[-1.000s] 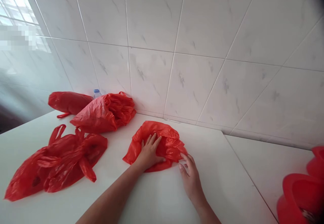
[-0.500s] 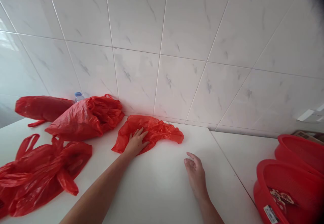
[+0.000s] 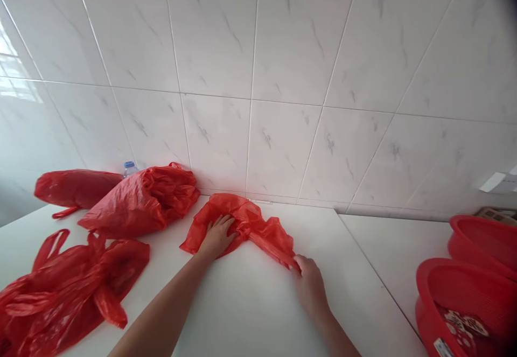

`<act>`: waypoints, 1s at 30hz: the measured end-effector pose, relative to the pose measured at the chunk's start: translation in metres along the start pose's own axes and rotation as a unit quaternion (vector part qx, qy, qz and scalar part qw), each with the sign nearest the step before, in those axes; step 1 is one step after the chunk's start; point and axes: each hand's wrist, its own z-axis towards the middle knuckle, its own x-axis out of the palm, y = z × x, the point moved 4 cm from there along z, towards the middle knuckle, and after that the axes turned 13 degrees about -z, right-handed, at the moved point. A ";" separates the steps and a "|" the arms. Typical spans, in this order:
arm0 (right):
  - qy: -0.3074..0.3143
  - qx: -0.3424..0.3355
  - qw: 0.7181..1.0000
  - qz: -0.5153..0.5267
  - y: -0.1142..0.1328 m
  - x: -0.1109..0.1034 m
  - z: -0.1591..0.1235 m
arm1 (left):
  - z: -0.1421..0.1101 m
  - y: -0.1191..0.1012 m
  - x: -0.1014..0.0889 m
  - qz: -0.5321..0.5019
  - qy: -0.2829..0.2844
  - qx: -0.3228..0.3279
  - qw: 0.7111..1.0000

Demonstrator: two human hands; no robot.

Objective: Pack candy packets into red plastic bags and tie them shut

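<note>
A thin red plastic bag [image 3: 228, 206] lies crumpled on the white tabletop [image 3: 250, 303], close to the tiled wall. My left hand [image 3: 219, 236] rests on the bag's left part, fingers stretched out and palm down. At the bag's right end, my right hand [image 3: 309, 276] has its fingers closed on one corner, drawing a strip of it taut toward me. Left of this bag sits a fuller red bag [image 3: 133, 201], its gathered top facing right. Nearer to me at the left lies a loose red bag [image 3: 76, 287] with its handles sticking up.
Another rolled red bag [image 3: 76, 187] lies at the back left, beside a bottle with a blue cap [image 3: 128, 165]. At the right stand two red plastic baskets [image 3: 428, 276], one behind the other. A tiled wall [image 3: 291, 147] closes off the back.
My right hand has moved up to the bag and closed on its right end, pulling that end toward me. My left hand stays on the bag. The view has tilted slightly upward.
</note>
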 end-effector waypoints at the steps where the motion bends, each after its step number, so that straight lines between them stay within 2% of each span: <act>1: 0.002 0.005 1.000 0.005 -0.004 -0.003 -0.008 | 0.001 -0.002 -0.001 -0.001 0.000 0.007 1.000; 4: -0.007 0.040 0.999 0.013 -0.025 -0.016 -0.028 | 0.002 -0.006 -0.002 -0.003 -0.005 0.020 1.000; 9: -0.007 0.192 0.978 0.086 -0.081 -0.043 -0.052 | 0.007 0.008 -0.011 0.018 -0.058 -0.023 0.998; 11: 0.010 0.205 0.970 0.128 -0.095 -0.051 -0.058 | 0.013 0.014 -0.016 0.025 -0.065 -0.027 0.997; 14: -0.007 0.186 0.968 0.167 -0.104 -0.058 -0.064 | 0.020 0.011 -0.026 0.031 -0.083 -0.021 0.996; 17: -0.021 0.146 0.972 0.185 -0.102 -0.057 -0.065 | 0.012 -0.017 -0.029 0.025 -0.104 0.017 0.994; 19: -0.004 0.118 0.976 0.183 -0.098 -0.054 -0.065 | -0.002 -0.044 -0.020 0.009 -0.098 0.059 0.993; 22: 0.014 0.117 0.974 0.194 -0.099 -0.052 -0.067 | -0.027 -0.083 0.006 -0.026 -0.047 0.117 0.992; 25: 0.008 0.136 0.973 0.187 -0.104 -0.054 -0.068 | -0.046 -0.107 0.029 -0.059 0.012 0.138 0.989; 26: -0.015 0.134 0.978 0.162 -0.105 -0.057 -0.067 | -0.051 -0.112 0.034 -0.069 0.030 0.140 0.987; 28: -0.099 0.107 0.986 0.085 -0.100 -0.067 -0.068 | -0.058 -0.120 0.039 -0.089 0.059 0.143 0.984; 30: -0.187 0.073 0.979 0.023 -0.083 -0.076 -0.071 | -0.067 -0.126 0.038 -0.109 0.075 0.141 0.981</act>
